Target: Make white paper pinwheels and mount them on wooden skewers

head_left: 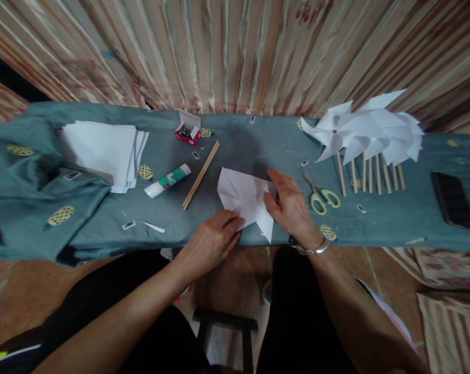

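Observation:
A white paper pinwheel, cut from its corners toward the middle, lies on the cloth in front of me. The fingers of my left hand are closed on its lower left edge. On the opposite side, my right hand has thumb and forefinger bent around a flap at the right edge. One pointed corner hangs down toward the table's front edge. Green-handled scissors lie just right of my right hand. Left of the paper are two wooden sticks and a glue stick.
A red box of small metal pins stands open at the back. Stacked white paper lies at left. Several finished pinwheels on sticks overlap at right, near a black phone. A paper scrap lies near the front edge.

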### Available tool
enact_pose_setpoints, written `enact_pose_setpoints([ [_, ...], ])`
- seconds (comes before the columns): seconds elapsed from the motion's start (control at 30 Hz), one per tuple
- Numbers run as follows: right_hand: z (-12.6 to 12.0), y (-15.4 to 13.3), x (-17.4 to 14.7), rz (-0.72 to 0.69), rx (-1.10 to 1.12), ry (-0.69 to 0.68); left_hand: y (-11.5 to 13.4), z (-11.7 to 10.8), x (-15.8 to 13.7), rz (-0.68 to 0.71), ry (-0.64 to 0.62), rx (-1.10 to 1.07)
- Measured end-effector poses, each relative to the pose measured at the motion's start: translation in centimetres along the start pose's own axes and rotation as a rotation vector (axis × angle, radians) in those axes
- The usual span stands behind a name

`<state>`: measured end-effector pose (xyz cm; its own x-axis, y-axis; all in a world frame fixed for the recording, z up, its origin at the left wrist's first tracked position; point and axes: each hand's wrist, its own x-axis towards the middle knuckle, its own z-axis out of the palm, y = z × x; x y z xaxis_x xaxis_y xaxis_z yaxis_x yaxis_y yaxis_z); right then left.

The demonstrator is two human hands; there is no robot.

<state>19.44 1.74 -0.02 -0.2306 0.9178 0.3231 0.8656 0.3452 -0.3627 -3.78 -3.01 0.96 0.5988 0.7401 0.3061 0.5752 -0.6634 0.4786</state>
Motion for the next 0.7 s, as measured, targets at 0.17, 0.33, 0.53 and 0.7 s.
enact_pose_setpoints([
  [0.17, -1.9, 1.4, -0.9, 0.049, -0.166, 0.087, -0.1, 0.0, 0.0, 0.015, 0.006, 0.010],
  [0.33, -1.9, 0.8, -1.6, 0.003, -0.078, 0.060, -0.1, 0.1, 0.0, 0.018, 0.012, 0.012],
  [0.53, -3.2, 1.8, -1.4, 0.182, -0.281, 0.045, 0.0, 0.0, 0.2, 0.022, 0.023, 0.015],
  [0.7, -3.4, 2.2, -1.0, 0.159, -0.230, 0.142, 0.1, 0.0, 0.2, 0.019, 0.032, 0.025],
])
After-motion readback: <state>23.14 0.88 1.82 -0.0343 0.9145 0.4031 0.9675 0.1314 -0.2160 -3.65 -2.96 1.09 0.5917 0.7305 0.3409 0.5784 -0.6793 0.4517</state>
